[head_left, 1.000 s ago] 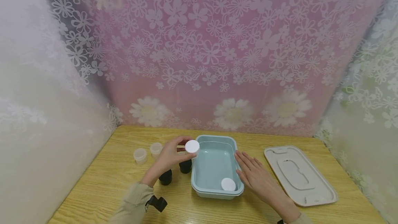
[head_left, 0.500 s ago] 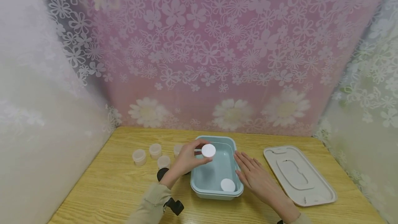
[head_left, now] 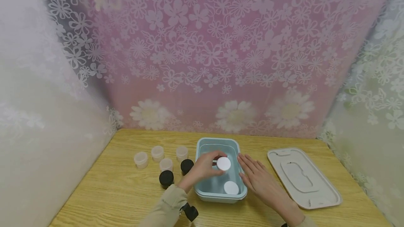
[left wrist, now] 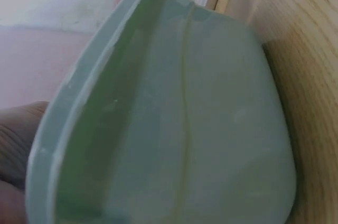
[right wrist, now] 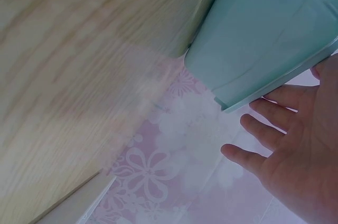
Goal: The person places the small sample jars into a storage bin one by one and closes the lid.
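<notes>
Between thumb and fingers, my left hand [head_left: 204,165] pinches a small white-lidded jar [head_left: 223,164] over the inside of a light blue plastic box [head_left: 196,185]. Another white-lidded jar [head_left: 231,187] stands in the box's near right corner. My right hand [head_left: 260,178] lies with straight fingers along the box's right rim. In the right wrist view, the fingertips of that hand [right wrist: 285,129] are at the rim, palm side showing. The left wrist view is mostly filled by the outer wall of the box [left wrist: 211,118], which hides the held jar.
Left of the box stand several clear jars [head_left: 141,159] and two black-lidded jars [head_left: 166,178], [head_left: 187,166]. A pale flat lid [head_left: 304,178] lies on the wooden table [head_left: 104,185] at the right. A floral curtain [head_left: 202,62] hangs behind the table.
My left hand has carried the white-lidded jar rightward from the box's left rim to over its middle. The clear and black-lidded jars have come into fuller view. My right hand stays put.
</notes>
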Action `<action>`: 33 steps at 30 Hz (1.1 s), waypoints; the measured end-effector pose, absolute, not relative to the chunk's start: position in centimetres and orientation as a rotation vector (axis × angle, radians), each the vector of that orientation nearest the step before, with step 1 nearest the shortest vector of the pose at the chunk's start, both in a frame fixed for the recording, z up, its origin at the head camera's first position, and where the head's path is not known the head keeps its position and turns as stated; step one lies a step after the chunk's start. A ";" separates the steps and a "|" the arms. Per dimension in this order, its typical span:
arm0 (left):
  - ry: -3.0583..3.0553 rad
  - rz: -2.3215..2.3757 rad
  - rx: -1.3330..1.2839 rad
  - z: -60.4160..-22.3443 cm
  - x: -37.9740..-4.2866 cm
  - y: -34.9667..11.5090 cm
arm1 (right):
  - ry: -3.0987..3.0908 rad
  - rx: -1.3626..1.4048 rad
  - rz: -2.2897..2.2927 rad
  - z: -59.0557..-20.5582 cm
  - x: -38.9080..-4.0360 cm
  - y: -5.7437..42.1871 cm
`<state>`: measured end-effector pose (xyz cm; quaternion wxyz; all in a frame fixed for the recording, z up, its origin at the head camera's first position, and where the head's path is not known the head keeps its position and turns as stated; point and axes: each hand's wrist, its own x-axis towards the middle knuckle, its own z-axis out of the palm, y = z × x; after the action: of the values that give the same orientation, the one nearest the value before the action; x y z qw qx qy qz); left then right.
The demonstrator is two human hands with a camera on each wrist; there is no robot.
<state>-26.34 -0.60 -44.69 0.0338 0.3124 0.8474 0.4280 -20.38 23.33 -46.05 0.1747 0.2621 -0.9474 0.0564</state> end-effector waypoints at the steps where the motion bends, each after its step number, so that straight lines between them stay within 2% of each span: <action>1: 2.609 1.294 0.965 -44.7 -26.3 -0.4 | -2.682 0.745 0.157 -46.0 -20.4 23.3; 17: 2.745 1.004 0.800 -45.2 -25.5 1.3 | -2.678 0.753 0.164 -46.0 -20.4 23.3; 26: 2.672 0.901 0.976 -45.3 -25.6 1.6 | -2.690 0.753 0.168 -46.0 -20.3 23.3; 33: 2.592 0.867 0.955 -45.1 -25.8 1.2 | -2.705 0.746 0.169 -45.8 -20.2 23.2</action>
<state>-25.84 1.25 -45.13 0.1227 0.3275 0.8884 0.2973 -20.21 23.20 -45.85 0.1643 0.2618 -0.9492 0.0592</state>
